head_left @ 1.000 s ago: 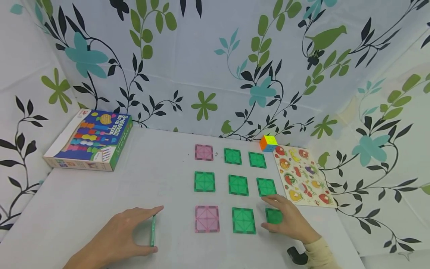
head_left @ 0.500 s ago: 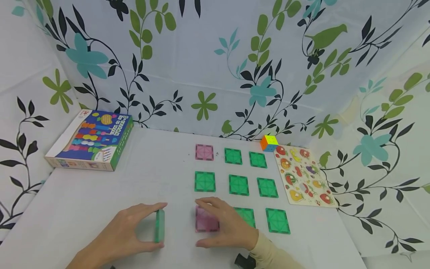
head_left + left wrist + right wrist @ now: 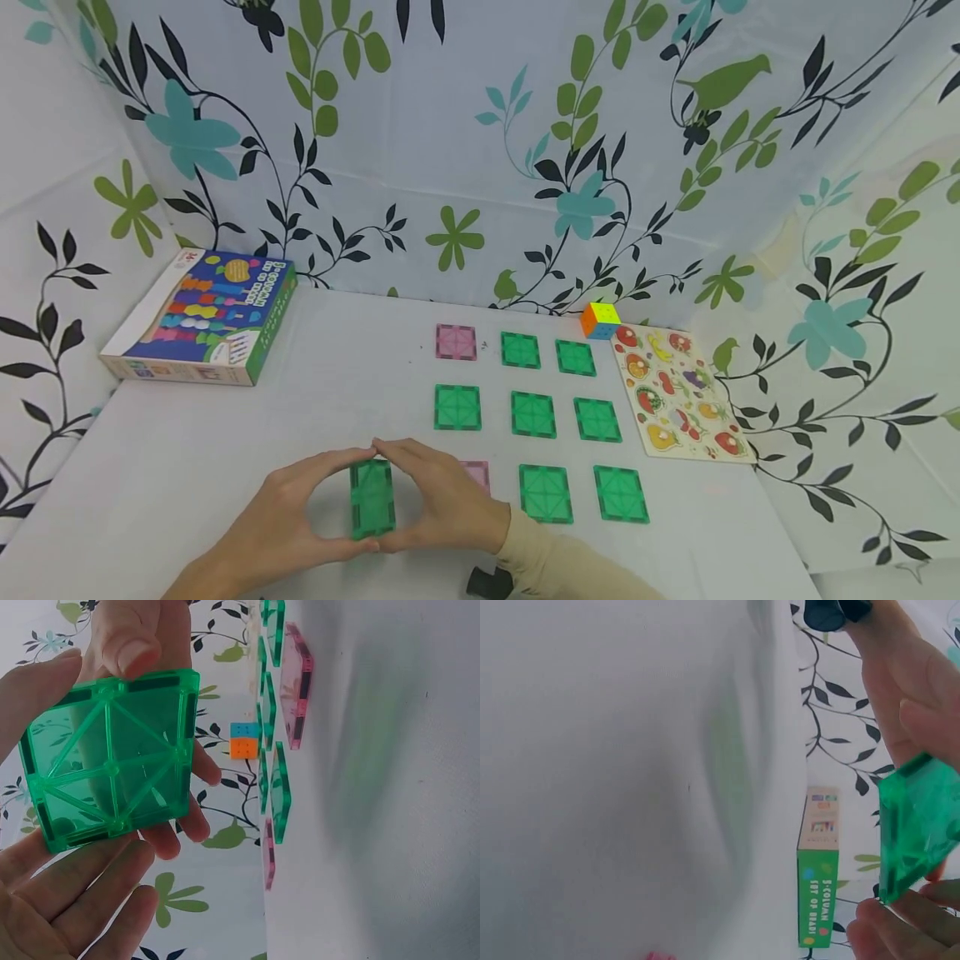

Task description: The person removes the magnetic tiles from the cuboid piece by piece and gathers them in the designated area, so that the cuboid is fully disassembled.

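Note:
Both hands meet around a green translucent magnetic tile [image 3: 372, 500], raised above the white table. My left hand [image 3: 281, 512] pinches it by opposite edges, thumb on the near edge and fingers on the far one. My right hand [image 3: 450, 504] has its thumb and fingertips at the same two edges, close against the left fingertips. In the left wrist view the tile [image 3: 112, 761] shows its square face with crossing ribs. Partly behind the right hand lies a pink tile [image 3: 477, 475].
Several green tiles [image 3: 545, 494] and another pink tile [image 3: 456, 342] lie in rows on the table. A puzzle cube [image 3: 600, 321] and a fruit puzzle board [image 3: 681, 392] are at the back right. A bead-set box [image 3: 202, 317] sits at the back left.
My right hand has swept left from the right-hand green tile, past the pink tile, to the held tile. The held tile has turned from edge-on to show its face.

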Demonstrator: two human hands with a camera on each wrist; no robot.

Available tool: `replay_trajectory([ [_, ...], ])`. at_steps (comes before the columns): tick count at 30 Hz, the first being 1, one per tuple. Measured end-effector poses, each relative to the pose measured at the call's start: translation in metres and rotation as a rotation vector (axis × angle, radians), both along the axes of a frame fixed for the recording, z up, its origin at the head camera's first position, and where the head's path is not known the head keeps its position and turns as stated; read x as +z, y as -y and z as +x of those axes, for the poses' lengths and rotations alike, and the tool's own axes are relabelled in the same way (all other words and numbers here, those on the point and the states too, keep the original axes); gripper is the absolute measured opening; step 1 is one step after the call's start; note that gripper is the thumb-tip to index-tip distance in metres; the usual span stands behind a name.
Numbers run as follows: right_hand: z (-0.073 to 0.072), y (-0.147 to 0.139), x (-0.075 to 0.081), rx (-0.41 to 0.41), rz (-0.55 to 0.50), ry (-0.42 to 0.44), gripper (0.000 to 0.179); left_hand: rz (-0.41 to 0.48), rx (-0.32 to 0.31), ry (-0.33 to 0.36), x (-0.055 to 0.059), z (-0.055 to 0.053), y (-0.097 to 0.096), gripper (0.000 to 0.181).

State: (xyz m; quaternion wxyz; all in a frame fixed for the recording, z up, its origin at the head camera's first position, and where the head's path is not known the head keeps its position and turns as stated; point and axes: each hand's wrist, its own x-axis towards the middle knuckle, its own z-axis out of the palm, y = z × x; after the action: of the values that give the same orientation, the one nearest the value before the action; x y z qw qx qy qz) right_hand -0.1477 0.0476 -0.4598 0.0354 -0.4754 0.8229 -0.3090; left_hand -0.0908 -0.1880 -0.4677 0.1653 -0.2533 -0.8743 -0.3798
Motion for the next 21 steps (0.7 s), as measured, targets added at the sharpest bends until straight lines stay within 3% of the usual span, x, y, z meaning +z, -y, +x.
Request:
replay_trajectory([
  [6, 0.0, 0.004, 0.0, -0.027, -0.01, 0.067, 0.103, 0.028, -0.009, -0.007, -0.001, 0.0, 0.0, 0.085],
  [14, -0.006, 0.003, 0.006, -0.016, 0.031, 0.009, 0.104, 0.005, 0.011, 0.03, -0.001, -0.001, 0.001, 0.091],
  [18, -0.018, 0.003, 0.016, -0.031, 0.107, -0.024, 0.098, -0.013, 0.051, 0.018, 0.003, -0.003, 0.003, 0.103],
  [21, -0.034, 0.005, 0.024, -0.079, 0.197, 0.001, 0.093, -0.016, 0.113, 0.022, 0.006, -0.004, 0.005, 0.115],
])
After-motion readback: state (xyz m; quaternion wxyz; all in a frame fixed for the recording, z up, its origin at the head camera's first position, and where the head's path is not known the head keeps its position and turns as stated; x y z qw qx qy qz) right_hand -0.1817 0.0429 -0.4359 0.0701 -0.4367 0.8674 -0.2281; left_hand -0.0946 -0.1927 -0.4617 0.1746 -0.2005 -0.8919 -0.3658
